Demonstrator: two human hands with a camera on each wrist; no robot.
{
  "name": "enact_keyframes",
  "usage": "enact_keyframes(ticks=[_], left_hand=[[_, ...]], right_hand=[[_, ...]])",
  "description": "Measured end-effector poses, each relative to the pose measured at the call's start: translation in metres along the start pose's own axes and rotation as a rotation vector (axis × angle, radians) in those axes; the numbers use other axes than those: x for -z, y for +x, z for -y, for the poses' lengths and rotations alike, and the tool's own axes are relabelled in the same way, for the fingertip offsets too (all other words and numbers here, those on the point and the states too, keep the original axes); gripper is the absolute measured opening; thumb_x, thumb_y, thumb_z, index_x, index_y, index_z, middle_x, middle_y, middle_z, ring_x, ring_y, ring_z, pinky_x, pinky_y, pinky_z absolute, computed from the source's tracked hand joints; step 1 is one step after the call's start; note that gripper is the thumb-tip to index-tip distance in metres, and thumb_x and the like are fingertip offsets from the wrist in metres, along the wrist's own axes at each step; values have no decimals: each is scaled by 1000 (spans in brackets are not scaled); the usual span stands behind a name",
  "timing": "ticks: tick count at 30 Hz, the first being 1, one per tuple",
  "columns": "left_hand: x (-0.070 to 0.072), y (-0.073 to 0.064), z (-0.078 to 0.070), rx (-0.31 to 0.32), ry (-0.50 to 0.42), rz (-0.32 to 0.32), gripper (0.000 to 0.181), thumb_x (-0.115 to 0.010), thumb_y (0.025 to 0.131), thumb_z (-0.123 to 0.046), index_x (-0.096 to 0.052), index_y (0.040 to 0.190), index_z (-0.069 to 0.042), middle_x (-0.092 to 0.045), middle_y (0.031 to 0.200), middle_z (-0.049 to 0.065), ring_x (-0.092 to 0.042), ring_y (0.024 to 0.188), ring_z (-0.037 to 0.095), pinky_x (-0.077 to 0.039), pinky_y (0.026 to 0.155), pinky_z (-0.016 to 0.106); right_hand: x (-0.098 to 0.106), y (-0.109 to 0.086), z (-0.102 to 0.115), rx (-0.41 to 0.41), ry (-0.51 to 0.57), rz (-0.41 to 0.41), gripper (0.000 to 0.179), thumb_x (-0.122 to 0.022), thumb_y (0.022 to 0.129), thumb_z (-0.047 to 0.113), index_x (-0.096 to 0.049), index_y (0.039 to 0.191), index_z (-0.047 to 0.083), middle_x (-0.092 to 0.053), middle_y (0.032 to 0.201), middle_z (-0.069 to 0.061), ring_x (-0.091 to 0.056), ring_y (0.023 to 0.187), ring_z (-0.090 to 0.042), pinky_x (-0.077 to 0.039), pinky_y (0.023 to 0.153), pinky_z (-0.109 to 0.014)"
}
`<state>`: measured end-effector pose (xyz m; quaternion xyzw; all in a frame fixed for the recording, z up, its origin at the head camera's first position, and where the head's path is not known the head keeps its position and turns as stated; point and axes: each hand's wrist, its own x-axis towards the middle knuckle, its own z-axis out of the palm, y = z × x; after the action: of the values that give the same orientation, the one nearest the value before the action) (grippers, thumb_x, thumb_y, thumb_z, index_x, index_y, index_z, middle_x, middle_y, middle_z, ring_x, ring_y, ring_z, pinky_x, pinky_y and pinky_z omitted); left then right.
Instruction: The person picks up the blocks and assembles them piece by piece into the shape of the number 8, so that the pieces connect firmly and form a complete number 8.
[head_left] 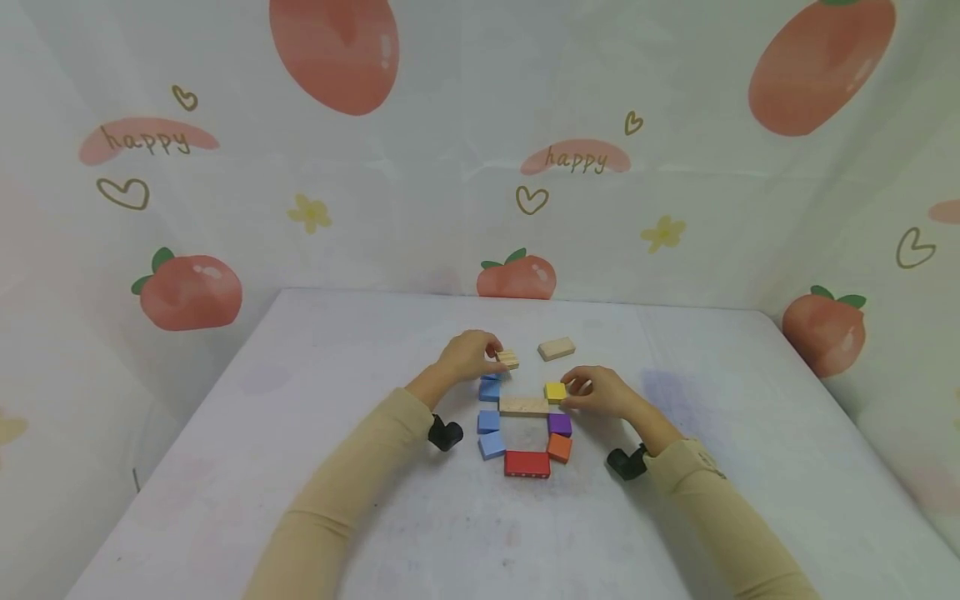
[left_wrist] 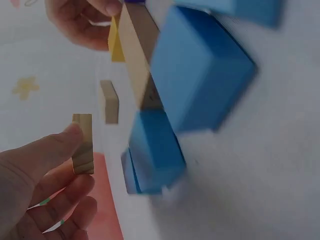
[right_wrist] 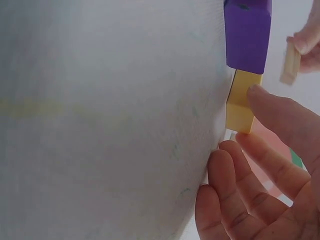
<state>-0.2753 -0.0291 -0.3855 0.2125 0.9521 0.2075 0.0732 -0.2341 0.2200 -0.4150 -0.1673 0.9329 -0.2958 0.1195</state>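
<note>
My left hand [head_left: 468, 354] pinches a small plain wooden block [head_left: 508, 359] between thumb and fingers, behind the column of blue blocks [head_left: 489, 422]. In the left wrist view that wooden block [left_wrist: 83, 150] shows wood grain, and the lower fingers are loosely bent. On the other side, my right hand [head_left: 603, 392] has its thumb and index finger on a yellow block [head_left: 555, 392], gripping it at the far end of the right column. The right wrist view shows the yellow block [right_wrist: 240, 110] right beside a purple block [right_wrist: 247, 37]. A long wooden block [head_left: 524, 407] lies between the two columns.
An orange block [head_left: 559, 447] sits nearer than the purple one, and a red block [head_left: 527, 464] spans the near end between the columns. Farther back lies a loose wooden block [head_left: 557, 348]. The white table [head_left: 300, 350] meets a fruit-patterned curtain [head_left: 420, 183] behind.
</note>
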Motion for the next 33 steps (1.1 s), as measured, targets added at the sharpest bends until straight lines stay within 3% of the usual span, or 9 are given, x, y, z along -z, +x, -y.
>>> enact_keyframes(ticks=[9,17,27,33], left_hand=[[-10,14,-28,6,14,8,37,-71,81,-35,-67,107,-9,-67,98,3,-58,86,14,-47,77,28],[-20,20,-38,43,15,11,36,-71,81,-36,-68,104,-8,-67,95,2,-57,80,12,-46,70,25],[-30,26,-50,58,49,16,39,-72,80,-38,-68,106,-9,-70,96,0,-63,83,13,-50,73,28],[-33,28,-53,62,36,13,37,-73,78,-38,-69,101,-9,-70,91,0,-57,73,11,-46,65,25]], right_hand=[[0,0,0,-3,12,1,33,-70,81,15,-61,109,1,-66,95,-15,-64,87,-25,-53,76,-36],[0,-1,1,5,10,3,33,-70,82,16,-61,109,0,-66,95,-16,-65,87,-26,-53,76,-37],[0,0,-1,21,8,-10,32,-70,82,15,-61,108,-1,-67,94,-17,-65,87,-28,-53,77,-38],[0,-1,-1,20,10,-19,30,-70,82,15,-62,107,0,-67,93,-15,-65,86,-26,-53,76,-37]])
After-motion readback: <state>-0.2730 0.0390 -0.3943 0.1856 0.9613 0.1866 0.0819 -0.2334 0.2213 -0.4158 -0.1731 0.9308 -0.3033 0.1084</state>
